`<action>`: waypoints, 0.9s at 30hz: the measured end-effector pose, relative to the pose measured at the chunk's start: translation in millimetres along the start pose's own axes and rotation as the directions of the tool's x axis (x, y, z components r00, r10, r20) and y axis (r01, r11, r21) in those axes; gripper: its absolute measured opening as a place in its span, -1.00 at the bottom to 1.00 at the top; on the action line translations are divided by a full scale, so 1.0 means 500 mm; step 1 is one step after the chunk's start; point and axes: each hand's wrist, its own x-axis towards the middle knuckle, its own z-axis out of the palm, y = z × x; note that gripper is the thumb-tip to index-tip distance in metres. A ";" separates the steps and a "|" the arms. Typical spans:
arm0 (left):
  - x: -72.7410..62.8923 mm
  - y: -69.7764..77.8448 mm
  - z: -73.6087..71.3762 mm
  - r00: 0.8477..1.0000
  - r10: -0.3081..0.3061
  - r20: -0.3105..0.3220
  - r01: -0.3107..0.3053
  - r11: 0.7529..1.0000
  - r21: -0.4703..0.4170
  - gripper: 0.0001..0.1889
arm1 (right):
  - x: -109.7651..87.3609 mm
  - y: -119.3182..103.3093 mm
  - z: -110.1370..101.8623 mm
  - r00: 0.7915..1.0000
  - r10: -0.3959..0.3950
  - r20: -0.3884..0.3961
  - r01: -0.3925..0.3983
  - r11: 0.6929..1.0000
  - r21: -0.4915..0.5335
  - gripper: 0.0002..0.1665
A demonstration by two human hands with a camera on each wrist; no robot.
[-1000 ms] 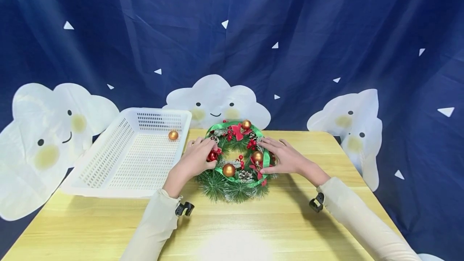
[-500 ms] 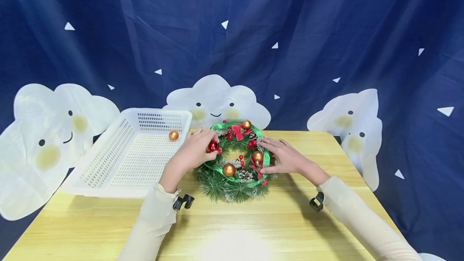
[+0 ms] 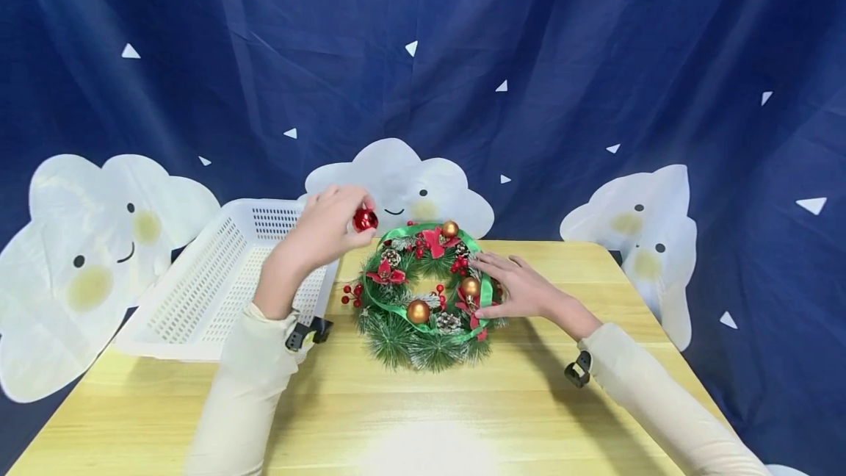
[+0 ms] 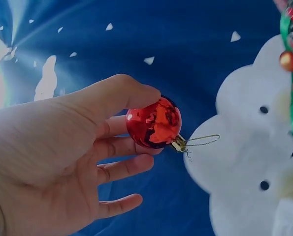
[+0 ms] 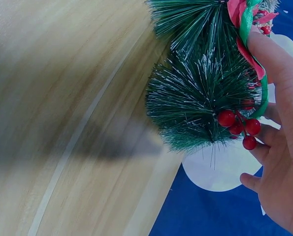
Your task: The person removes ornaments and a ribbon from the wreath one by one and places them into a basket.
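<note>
- my left hand [image 3: 324, 230]: one, pinching, thumb against one side of the ball and fingertips against the other; the little finger stands clear of it.
- red ball [image 3: 365, 220], shiny: one, in my left fingertips, held in the air between the basket and the wreath, apart from the wreath; gold cap [image 4: 178, 143] with a thin wire loop [image 4: 204, 140] pointing away from my palm.
- my right hand [image 3: 518, 286]: one, fingers spread and fairly straight, resting on the right side of the wreath, thumb beside the red petals there.
- wreath [image 3: 432, 351]: one, green needles, lying flat on the table; green ribbon [image 3: 487, 292] running round it.
- golden balls: three on the wreath, one near front [image 3: 418, 311], one on the right near my thumb [image 3: 470, 286], one at the far edge [image 3: 450, 229].
- pinecone [image 3: 448, 322]: at the front of the wreath, just beside the front golden ball.
- red flower [image 3: 386, 272]: on the wreath's left; red berries [image 3: 352, 294] sticking out beyond it.
- basket [image 3: 181, 350]: one, white, perforated, left of the wreath; its far right corner is hidden behind my left hand.
- table [image 3: 410, 395]: pale wood.
- curtain [image 3: 449, 6]: dark blue, printed with white clouds and triangles.
</note>
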 end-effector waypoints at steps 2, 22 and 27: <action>0.008 -0.013 -0.020 1.000 0.001 -0.026 -0.001 1.000 0.010 -0.73 | 0.000 0.000 0.001 1.000 0.002 -0.001 -0.002 1.000 0.001 0.19; 0.060 -0.243 0.005 0.969 -0.126 -0.212 0.136 0.990 0.035 -0.64 | -0.001 -0.002 0.001 1.000 0.007 0.002 -0.007 1.000 -0.003 0.19; 0.050 -0.317 0.049 0.945 -0.190 -0.265 0.203 0.979 0.023 -0.62 | -0.002 -0.002 0.001 1.000 0.006 0.004 -0.006 1.000 0.002 0.19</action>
